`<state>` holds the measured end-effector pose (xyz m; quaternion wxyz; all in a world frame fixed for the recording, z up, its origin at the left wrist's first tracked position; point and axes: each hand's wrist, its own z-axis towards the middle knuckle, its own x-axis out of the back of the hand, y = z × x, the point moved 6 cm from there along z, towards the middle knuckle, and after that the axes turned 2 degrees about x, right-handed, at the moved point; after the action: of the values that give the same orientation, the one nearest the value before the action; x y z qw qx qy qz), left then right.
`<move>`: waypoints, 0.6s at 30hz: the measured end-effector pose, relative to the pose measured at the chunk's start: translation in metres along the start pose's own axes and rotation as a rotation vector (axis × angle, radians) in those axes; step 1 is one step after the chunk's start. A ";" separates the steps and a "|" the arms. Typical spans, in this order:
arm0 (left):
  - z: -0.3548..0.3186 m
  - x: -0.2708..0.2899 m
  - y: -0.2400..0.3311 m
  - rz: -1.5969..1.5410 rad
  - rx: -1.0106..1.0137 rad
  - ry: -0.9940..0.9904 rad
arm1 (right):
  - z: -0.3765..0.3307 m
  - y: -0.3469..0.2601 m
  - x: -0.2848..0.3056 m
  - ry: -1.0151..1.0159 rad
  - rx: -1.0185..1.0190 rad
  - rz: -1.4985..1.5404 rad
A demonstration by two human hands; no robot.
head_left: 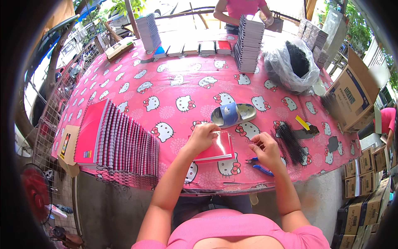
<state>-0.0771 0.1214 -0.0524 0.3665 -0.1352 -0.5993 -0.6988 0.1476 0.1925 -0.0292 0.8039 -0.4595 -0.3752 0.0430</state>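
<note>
A small red-covered notebook (222, 148) lies near the table's front edge, with no coil visible along its edges. My left hand (202, 137) is over its left part, fingers curled together near the upper edge; what they grip, if anything, is hidden. To the right of the notebook, my right hand (267, 148) is raised with thumb and fingers pinched together on something too small to make out. Below that hand are blue-handled pliers (262, 167). A heap of black plastic binding coils (291, 143) lies just right of it. Beyond the notebook sits a blue and pale slide sandal (232, 115).
A tall stack of red spiral notebooks (112, 141) stands at left. Farther back are notebook stacks (248, 43), a clear bag of black coils (294, 66) and an open cardboard box (350, 99). Across the table stands a person in pink (240, 8). A yellow strip (302, 122) lies right.
</note>
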 end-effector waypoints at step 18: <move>-0.025 0.034 0.039 -0.057 0.001 0.083 | 0.029 0.006 -0.023 -0.096 -0.016 -0.180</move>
<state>-0.0685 0.0852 -0.0084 0.3712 -0.0889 -0.5874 -0.7137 0.1142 0.2067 -0.0377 0.7819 -0.4275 -0.4536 -0.0106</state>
